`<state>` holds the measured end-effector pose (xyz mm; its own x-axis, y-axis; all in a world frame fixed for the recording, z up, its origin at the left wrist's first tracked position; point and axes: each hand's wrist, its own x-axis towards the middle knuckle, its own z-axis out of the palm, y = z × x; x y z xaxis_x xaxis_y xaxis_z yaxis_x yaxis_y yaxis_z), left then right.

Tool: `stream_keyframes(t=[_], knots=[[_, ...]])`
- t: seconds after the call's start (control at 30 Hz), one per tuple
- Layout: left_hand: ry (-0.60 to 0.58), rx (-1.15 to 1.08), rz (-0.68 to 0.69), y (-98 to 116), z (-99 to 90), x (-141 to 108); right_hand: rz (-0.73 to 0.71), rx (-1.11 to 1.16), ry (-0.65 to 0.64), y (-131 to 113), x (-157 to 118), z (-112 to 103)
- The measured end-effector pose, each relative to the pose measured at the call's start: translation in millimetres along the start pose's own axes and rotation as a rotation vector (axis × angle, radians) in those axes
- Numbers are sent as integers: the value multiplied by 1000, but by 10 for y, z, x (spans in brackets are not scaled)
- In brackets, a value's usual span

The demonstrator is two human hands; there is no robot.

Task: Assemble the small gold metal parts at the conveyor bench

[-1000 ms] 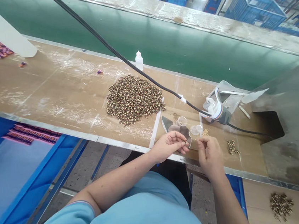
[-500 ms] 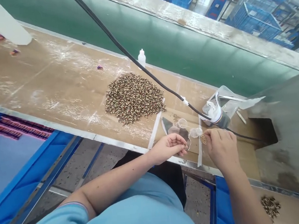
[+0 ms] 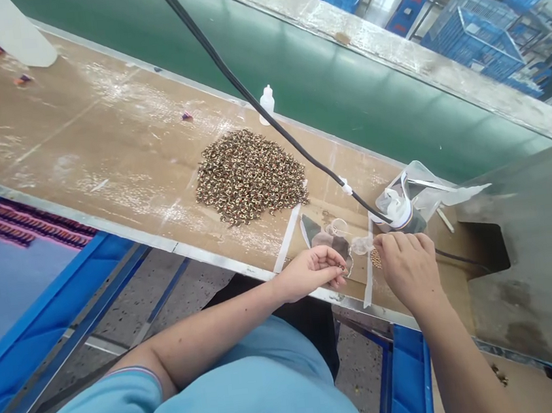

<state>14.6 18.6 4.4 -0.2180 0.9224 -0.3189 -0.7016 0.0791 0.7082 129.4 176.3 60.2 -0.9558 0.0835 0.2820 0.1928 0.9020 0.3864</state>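
Note:
My left hand is at the table's front edge, its thumb and fingertips pinched on a tiny brown piece. To its right, my right hand has its fingers bent down and together beside a small cluster of tan beads; whatever its fingertips hold is hidden. Between the hands and slightly beyond them lie a small clear round dish and a clear ring-shaped lid. A dark, crumpled sheet lies behind my left hand. Farther left, a large pile of small brown-and-cream pieces covers part of the table.
A white bottle stands behind the pile. A black cable crosses over the table. An open plastic bag sits beyond my right hand, near a grey metal housing. Blue trays are below the left front edge.
The view has shifted slightly. My right hand has moved a little up and left, closer to the clear dish. My left hand keeps its pinch in nearly the same place.

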Motion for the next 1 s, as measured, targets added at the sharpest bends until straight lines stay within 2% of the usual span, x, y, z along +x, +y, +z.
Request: stream_keyframes(t=[0.3, 0.63, 1.0], knots=[[5, -4, -1, 5, 0, -7, -65, -38, -19, 2, 16, -26], [-15, -10, 4, 5, -19, 4, -5, 22, 18, 14, 1, -52], [-6, -16, 6, 10, -22, -9, -43, -3, -5, -12, 35, -38]])
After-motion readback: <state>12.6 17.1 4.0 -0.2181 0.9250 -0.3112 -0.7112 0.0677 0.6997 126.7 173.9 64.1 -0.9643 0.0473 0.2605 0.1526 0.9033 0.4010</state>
